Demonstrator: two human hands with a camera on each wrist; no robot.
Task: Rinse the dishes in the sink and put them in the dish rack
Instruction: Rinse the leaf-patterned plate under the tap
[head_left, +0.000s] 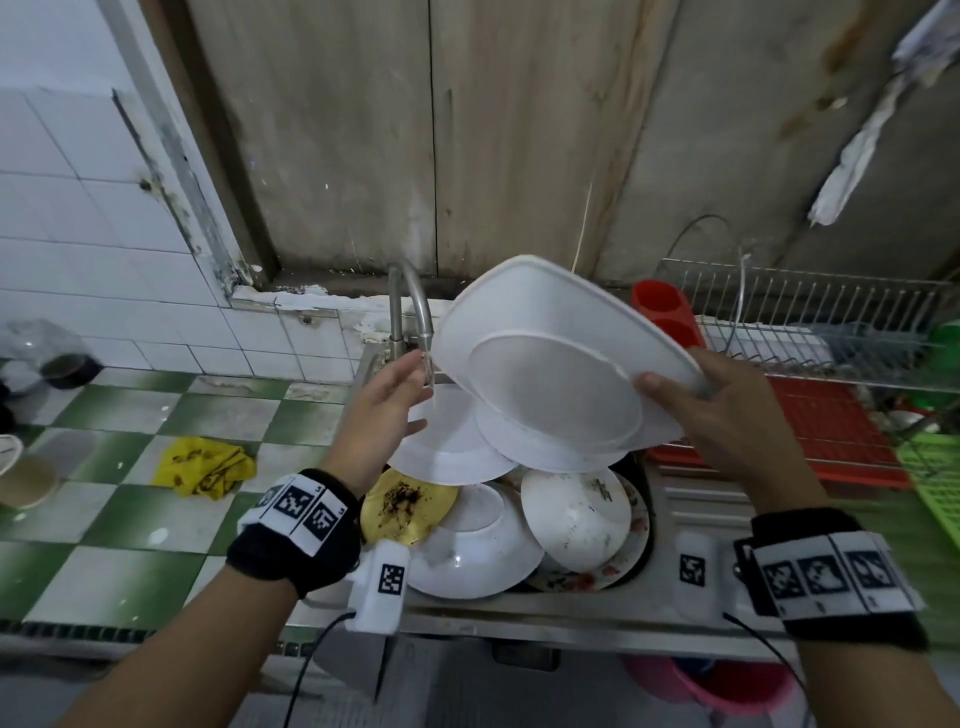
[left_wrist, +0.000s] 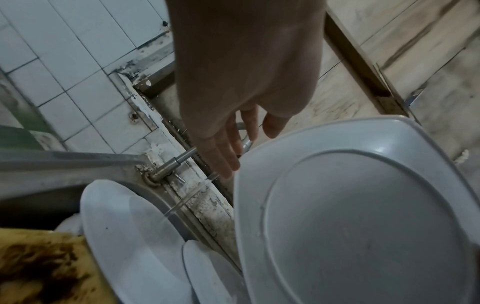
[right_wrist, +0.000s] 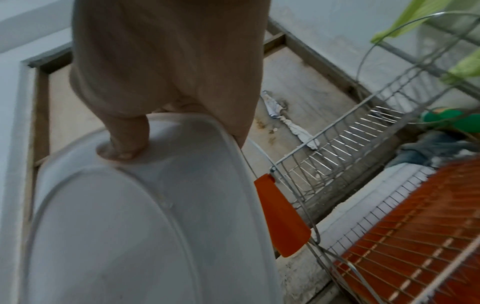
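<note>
My right hand pinches the rim of a white squarish plate, thumb on its face, fingers behind; the plate is tilted above the sink. My left hand is open with straight fingers just left of the plate, under the tap, where a thin stream of water runs. Below lie white plates, a soiled yellow plate and more dirty plates piled in the sink. The wire dish rack stands to the right.
A red cutlery cup hangs on the rack's left end, close behind the held plate. A red grid mat lies under the rack, green baskets at far right. A yellow cloth lies on the green-checked counter left.
</note>
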